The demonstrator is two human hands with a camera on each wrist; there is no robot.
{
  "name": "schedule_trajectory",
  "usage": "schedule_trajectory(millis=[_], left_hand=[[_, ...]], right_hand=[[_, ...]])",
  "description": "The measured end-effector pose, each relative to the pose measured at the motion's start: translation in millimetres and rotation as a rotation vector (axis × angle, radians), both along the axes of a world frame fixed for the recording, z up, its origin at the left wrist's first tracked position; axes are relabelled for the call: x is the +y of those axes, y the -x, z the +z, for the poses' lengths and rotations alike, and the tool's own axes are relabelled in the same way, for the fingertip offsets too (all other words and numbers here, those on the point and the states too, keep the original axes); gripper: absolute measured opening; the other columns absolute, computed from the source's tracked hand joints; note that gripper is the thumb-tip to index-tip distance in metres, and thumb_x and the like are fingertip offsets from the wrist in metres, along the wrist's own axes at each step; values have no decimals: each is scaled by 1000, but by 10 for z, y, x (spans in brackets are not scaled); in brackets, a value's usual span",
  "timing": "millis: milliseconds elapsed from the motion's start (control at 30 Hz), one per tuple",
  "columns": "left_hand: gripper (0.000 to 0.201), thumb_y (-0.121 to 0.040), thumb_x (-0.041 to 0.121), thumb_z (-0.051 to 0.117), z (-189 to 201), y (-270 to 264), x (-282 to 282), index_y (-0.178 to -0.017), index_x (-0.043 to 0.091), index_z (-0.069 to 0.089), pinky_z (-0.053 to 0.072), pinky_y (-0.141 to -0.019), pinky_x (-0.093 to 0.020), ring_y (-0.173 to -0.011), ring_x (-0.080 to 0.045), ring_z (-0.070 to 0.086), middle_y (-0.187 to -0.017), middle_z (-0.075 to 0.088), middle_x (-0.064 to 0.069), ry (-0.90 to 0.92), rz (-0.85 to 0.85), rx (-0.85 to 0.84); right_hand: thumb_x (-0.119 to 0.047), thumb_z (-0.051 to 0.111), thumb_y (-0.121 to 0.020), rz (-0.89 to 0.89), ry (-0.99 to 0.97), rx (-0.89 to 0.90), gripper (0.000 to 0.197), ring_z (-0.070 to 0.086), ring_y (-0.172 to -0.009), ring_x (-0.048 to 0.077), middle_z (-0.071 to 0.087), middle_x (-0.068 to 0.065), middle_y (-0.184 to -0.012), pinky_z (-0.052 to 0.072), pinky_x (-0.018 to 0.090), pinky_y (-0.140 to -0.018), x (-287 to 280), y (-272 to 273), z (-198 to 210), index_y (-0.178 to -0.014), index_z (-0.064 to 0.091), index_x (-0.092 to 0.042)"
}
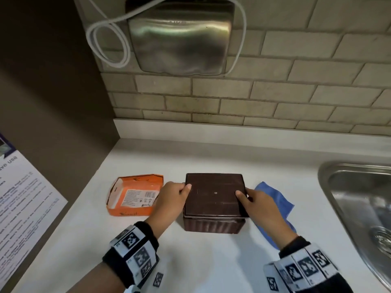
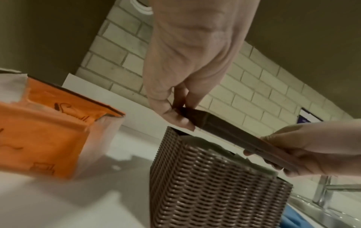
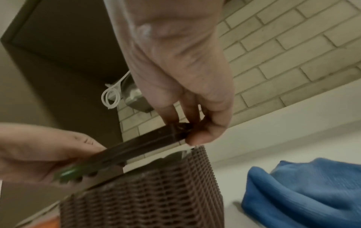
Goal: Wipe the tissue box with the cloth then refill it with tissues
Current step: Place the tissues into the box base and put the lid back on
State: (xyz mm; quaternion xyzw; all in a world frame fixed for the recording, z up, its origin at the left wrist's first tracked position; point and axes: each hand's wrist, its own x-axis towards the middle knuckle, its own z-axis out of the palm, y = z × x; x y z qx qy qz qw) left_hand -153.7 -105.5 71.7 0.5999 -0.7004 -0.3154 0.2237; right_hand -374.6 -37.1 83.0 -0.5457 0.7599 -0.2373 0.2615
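Observation:
A brown wicker-patterned tissue box (image 1: 211, 226) (image 2: 210, 185) (image 3: 148, 195) stands on the white counter. Its flat brown lid (image 1: 214, 195) (image 2: 234, 132) (image 3: 144, 143) hovers just above the box rim, slightly tilted. My left hand (image 1: 175, 197) (image 2: 175, 114) pinches the lid's left edge, thumb on top. My right hand (image 1: 251, 199) (image 3: 197, 132) pinches its right edge the same way. White tissues (image 2: 205, 143) show inside the box under the lid. A blue cloth (image 1: 275, 199) (image 3: 304, 192) lies crumpled right of the box.
A torn-open orange tissue carton (image 1: 135, 194) (image 2: 43, 138) lies left of the box. A steel sink (image 1: 359, 208) is sunk into the counter at the right. A steel wall unit (image 1: 179, 37) with a white cable hangs on the tiled wall behind.

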Motion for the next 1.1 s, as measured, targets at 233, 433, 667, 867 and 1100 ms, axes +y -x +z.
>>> schedule_trajectory(millis=[233,433,667,867,1100], left_hand=[[37,-103,31,41,-107,92,-12,-79,11,61,32,-62,-28,-66,-20,51,-81,50,-8,61,31,-205],[39,-107,31,29,-18,162,72,-115,11,61,40,-72,-28,-89,-21,59,-112,55,-11,47,33,-403],[36,-106,25,27,-134,243,43,-120,8,55,51,-91,-41,-98,-29,62,-113,55,-13,-7,83,-288],[39,-101,42,39,-259,366,13,-127,14,48,54,-92,-37,-105,-25,66,-117,65,-7,-135,171,142],[19,-98,40,53,-351,364,58,-107,23,54,46,-76,-19,-89,-12,61,-95,64,10,-147,245,332]], right_hand=[[-39,39,-100,-43,-21,257,37,60,-72,25,54,2,-71,37,28,-60,-113,-13,-257,-110,63,-13],[-39,36,-101,-49,-24,298,39,60,-85,28,60,12,-95,42,31,-68,-108,-92,-243,-103,62,-9],[-37,32,-101,-84,-28,300,37,47,-88,23,55,10,-108,34,28,-70,-142,-118,-310,-111,52,-8],[-54,43,-93,-327,-34,-229,50,62,-86,29,65,14,-94,51,38,-77,-300,-166,-286,-105,50,-6],[-55,44,-93,-319,-93,-479,52,64,-94,24,66,11,-106,52,33,-80,-346,-170,-349,-123,52,-13]])
